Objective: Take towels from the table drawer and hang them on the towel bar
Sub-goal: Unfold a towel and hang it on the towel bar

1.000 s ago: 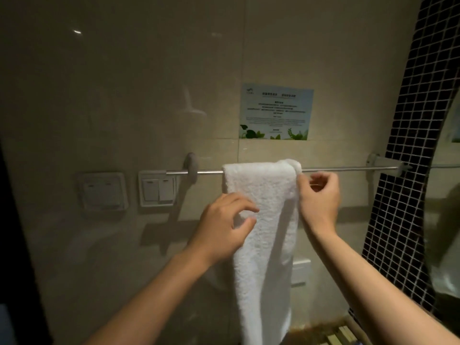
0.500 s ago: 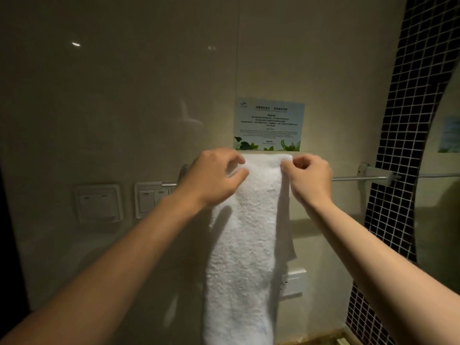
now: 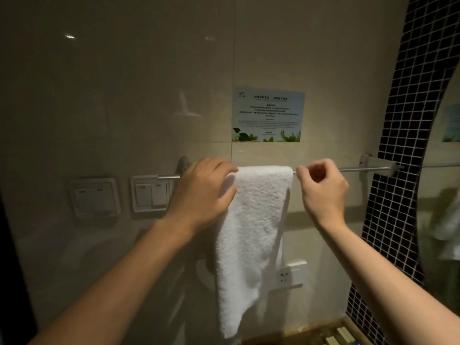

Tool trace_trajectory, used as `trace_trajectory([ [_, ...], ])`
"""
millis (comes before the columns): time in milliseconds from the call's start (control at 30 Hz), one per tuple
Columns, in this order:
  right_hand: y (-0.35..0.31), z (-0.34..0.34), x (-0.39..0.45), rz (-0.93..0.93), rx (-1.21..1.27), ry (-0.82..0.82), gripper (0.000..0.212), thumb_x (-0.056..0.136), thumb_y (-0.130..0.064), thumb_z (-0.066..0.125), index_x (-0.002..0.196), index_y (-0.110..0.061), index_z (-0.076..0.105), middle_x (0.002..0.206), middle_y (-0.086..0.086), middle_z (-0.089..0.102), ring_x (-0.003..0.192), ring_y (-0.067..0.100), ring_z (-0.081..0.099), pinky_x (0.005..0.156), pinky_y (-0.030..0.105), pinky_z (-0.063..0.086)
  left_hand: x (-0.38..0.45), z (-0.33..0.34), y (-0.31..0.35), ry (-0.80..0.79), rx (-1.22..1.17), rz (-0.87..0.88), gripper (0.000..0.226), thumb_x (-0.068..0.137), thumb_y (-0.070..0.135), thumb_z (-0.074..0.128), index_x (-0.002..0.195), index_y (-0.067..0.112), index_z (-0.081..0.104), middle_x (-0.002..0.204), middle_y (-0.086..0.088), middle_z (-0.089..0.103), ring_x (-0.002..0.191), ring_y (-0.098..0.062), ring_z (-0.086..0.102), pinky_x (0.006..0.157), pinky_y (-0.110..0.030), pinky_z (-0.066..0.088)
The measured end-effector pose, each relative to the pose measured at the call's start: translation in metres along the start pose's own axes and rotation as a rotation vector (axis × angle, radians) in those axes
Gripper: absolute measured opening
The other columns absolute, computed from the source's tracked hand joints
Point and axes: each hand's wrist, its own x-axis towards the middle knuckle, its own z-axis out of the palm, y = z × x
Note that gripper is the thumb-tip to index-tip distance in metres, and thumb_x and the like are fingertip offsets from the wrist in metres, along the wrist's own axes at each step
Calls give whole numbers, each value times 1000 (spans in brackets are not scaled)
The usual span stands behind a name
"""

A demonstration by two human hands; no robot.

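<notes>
A white towel (image 3: pixel 254 220) hangs folded over the metal towel bar (image 3: pixel 361 169) on the beige wall, its front half reaching far down. My left hand (image 3: pixel 201 192) is at the towel's top left corner, fingers curled onto its edge. At the top right corner my right hand (image 3: pixel 323 192) pinches the towel's edge right beside the bar. The bar's right stretch is bare. No drawer is in view.
Two switch plates (image 3: pixel 95 197) (image 3: pixel 149 194) sit on the wall left of the towel, and a socket (image 3: pixel 291 273) lower right behind it. A printed notice (image 3: pixel 268 114) hangs above the bar. Black mosaic tiles (image 3: pixel 403 170) and a mirror (image 3: pixel 445 195) close off the right.
Both hands rose from the towel's sides to its top corners, lifted the fold slightly, and now hold it level on the bar. The towel sits flatter and wider across the bar.
</notes>
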Motion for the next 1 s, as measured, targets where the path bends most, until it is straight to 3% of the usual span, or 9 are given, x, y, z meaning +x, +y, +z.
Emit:
trace_trajectory([
  [100, 21, 2, -29, 199, 125, -134, 13, 89, -27, 71, 96, -16, 73, 87, -7, 71, 84, 9, 66, 79, 28, 51, -37, 12, 7, 162, -162, -105, 18, 86, 23, 69, 104, 22, 68, 106, 7, 61, 101, -11, 56, 91, -28, 47],
  [200, 38, 14, -42, 367, 243, -242, 25, 86, -28, 75, 107, -14, 76, 97, -4, 75, 93, 9, 69, 87, 27, 52, -56, 26, 12, 151, -360, -360, 21, 84, 23, 73, 104, 26, 70, 110, 8, 55, 101, -11, 58, 86, -28, 49],
  [300, 39, 20, -40, 435, 303, -267, 11, 85, -24, 75, 92, -16, 77, 88, -2, 76, 81, 12, 66, 76, 28, 52, -54, 30, 11, 20, -584, -504, 36, 86, 22, 71, 121, 27, 68, 125, 10, 54, 113, -7, 56, 92, -17, 45],
  [467, 23, 12, -26, 355, 306, -253, 7, 86, -16, 73, 80, -13, 75, 74, -2, 70, 68, 8, 57, 64, 24, 46, -44, 11, 17, -15, -767, -490, 42, 91, 12, 66, 133, 15, 62, 132, 11, 56, 114, 14, 51, 95, -6, 41],
  [533, 15, 9, -16, 297, 285, -237, 6, 85, -16, 73, 79, -16, 75, 73, -4, 70, 68, 7, 58, 65, 23, 47, -39, 1, 21, -16, -673, -449, 45, 93, 18, 64, 138, 19, 58, 136, 15, 52, 119, 9, 46, 106, -13, 33],
  [600, 6, 8, -4, 228, 237, -216, 7, 82, -20, 73, 75, -21, 74, 75, -5, 72, 70, 8, 60, 67, 26, 49, -32, -8, 25, -41, -393, -382, 50, 95, 32, 59, 144, 28, 50, 141, 16, 45, 132, -1, 32, 113, -23, 21],
  [700, -6, 8, 15, 84, 66, -193, 5, 81, -29, 73, 78, -26, 72, 91, -1, 68, 84, 14, 63, 77, 30, 50, -14, -16, 22, -76, -71, -295, 53, 96, 45, 49, 147, 33, 43, 149, 14, 41, 137, -12, 23, 110, -37, 13],
  [867, -9, 11, 26, -16, -109, -183, 9, 83, -37, 71, 78, -31, 66, 96, 2, 59, 93, 24, 62, 91, 40, 49, 4, -17, -2, -141, 99, -221, 43, 99, 46, 39, 139, 38, 53, 146, 10, 50, 138, -15, 28, 109, -41, 7],
  [1000, -4, 12, 19, -22, -143, -184, 12, 84, -35, 70, 81, -24, 72, 92, 4, 62, 90, 26, 63, 88, 42, 51, 1, -16, -6, -100, 45, -187, 34, 99, 37, 45, 128, 36, 64, 133, 11, 61, 133, -11, 39, 115, -44, -1],
])
